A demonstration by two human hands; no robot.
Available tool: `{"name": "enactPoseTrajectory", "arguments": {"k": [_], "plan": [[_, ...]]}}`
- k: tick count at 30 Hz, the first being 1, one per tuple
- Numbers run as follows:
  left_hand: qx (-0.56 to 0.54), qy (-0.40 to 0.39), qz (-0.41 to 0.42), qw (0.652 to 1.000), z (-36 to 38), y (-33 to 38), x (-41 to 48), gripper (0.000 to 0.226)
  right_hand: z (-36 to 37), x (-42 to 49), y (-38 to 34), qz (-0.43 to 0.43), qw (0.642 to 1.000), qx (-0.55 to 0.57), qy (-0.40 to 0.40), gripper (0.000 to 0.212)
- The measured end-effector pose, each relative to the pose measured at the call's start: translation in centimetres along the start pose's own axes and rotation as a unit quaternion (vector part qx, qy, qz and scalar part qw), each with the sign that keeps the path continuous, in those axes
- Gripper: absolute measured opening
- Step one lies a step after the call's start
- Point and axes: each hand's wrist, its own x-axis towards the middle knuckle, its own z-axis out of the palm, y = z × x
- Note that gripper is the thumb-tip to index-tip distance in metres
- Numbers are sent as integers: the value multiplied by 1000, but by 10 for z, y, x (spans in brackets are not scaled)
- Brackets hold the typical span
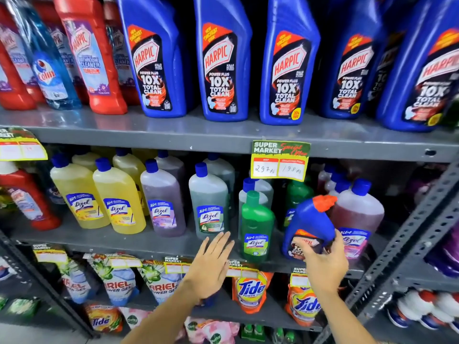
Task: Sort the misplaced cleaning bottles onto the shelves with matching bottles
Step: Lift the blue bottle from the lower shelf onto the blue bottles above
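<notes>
On the top shelf [223, 137], a clear blue spray-cleaner bottle [47, 68] leans among the red bottles [94, 58] at the left, with a row of big blue toilet-cleaner bottles [221, 63] standing upright to its right. On the middle shelf [139, 244], a red bottle [27, 199] stands at the far left, then yellow [116, 199], purple [162, 204], grey-green [208, 204] and green floor-cleaner bottles [257, 227]. The left hand [211, 266] hovers in front of the shelf edge, fingers spread and flat, holding nothing. The right hand [323, 261] is clamped around the lower body of a small blue bottle [310, 224] with an orange cap, at the middle shelf among the floor cleaners, just in front of a pink bottle [357, 214]. Its long axis is tilted, base down-left, cap pointing up and to the right.
</notes>
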Motion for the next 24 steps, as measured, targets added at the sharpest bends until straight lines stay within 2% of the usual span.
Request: {"name": "enactPoseTrajectory", "arguments": {"k": [3,5,7,9,11,14,16,21,24], "plan": [[-68,166,94,979,-56,13,13,46,-22,0,-32,-20,998,62,8,68],[-93,301,148,937,-102,26,32,39,-37,5,-63,-51,993,104,20,67],[-99,411,158,892,-156,43,58,37,-51,14,-98,-78,982,167,27,70],[-78,471,143,867,-209,52,83,39,-67,29,-137,-111,971,210,31,70],[-34,469,107,876,-248,50,102,44,-83,48,-178,-153,961,230,28,65],[-46,353,50,933,-274,42,116,47,-98,86,-231,-220,949,221,43,57],[-29,292,17,956,-275,40,120,40,-99,115,-259,-236,946,216,44,59],[-37,276,14,960,-273,37,121,43,-75,164,-293,-252,965,75,16,74],[-44,275,9,960,-272,36,120,43,-64,176,-296,-246,969,12,-10,77]]}}
